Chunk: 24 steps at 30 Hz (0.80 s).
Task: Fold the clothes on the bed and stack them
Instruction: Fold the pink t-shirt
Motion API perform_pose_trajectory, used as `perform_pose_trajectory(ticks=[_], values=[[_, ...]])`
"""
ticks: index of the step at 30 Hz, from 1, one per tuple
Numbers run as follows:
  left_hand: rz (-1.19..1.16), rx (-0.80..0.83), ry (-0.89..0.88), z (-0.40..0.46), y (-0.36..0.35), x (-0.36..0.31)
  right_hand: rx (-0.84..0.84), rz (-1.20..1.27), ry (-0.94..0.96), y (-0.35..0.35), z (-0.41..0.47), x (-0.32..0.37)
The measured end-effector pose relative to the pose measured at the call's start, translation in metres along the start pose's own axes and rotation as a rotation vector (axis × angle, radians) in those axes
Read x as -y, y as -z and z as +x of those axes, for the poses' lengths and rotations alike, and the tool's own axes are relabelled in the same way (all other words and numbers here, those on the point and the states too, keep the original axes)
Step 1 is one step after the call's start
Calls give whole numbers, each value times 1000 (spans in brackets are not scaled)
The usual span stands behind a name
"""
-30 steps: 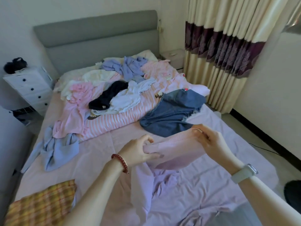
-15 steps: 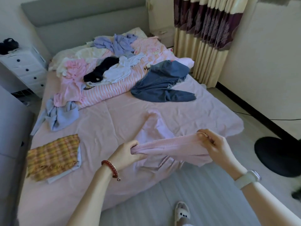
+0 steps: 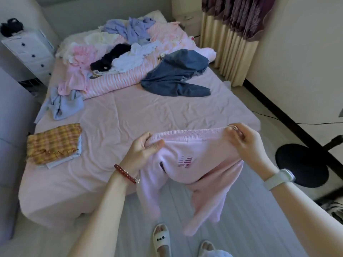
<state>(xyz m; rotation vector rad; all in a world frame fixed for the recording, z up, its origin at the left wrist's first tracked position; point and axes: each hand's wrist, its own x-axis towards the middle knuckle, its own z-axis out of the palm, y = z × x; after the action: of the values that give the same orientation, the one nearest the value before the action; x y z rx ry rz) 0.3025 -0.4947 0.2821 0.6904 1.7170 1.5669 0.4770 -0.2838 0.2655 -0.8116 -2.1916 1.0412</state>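
A person standing at the foot of the bed (image 3: 130, 115) is holding up pink trousers (image 3: 187, 175) by the waistband, the left hand (image 3: 143, 151) pinching one end and the right hand (image 3: 246, 143) gripping the other, fingers curled into the fabric. The right fingertips are lying buried in the band, so how deep that grip goes is hard to judge. The waistband is running level, left to right, while both legs are hanging down over the floor, clear of the mattress edge; their cuffs are blurring out near a white slipper (image 3: 161, 238). A folded plaid garment (image 3: 53, 143) is sitting near the bed's left edge, with bare sheet lying open between it and the hands. Unfolded jeans (image 3: 178, 75) and a heap of mixed clothes (image 3: 118, 52) are crowding the headboard end.
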Motion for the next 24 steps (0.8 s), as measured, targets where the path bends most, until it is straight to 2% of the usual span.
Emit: perform_pose_trajectory(ticks=[2, 4, 8, 9, 11, 14, 15, 16, 19, 22, 24], values=[[98, -78, -95, -5, -17, -11, -7, 5, 28, 11, 0, -1], [59, -144, -120, -11, -27, -15, 7, -27, 64, 17, -1, -2], [-75, -304, 53, -15, -53, -16, -7, -341, 125, 12, 11, 3], [-125, -364, 112, -13, -59, -15, 26, -321, 81, 10, 12, 10], [-291, -433, 216, -11, -68, -20, 211, -88, 28, 4, 2, 28], [-496, -370, 209, -9, -76, -38, 652, 252, 26, -11, -34, 50], [-519, -329, 181, -9, -77, -44, 711, 302, 34, -16, -42, 52], [-526, -288, 155, -11, -78, -52, 687, 335, 42, -21, -44, 52], [-404, -118, 65, -18, -71, -72, 456, 403, 68, -21, -29, 57], [-271, 19, 6, -26, -59, -85, 430, 368, 137, -18, -14, 68], [-157, 8, -39, -29, -50, -93, 422, 296, 182, -18, -5, 77]])
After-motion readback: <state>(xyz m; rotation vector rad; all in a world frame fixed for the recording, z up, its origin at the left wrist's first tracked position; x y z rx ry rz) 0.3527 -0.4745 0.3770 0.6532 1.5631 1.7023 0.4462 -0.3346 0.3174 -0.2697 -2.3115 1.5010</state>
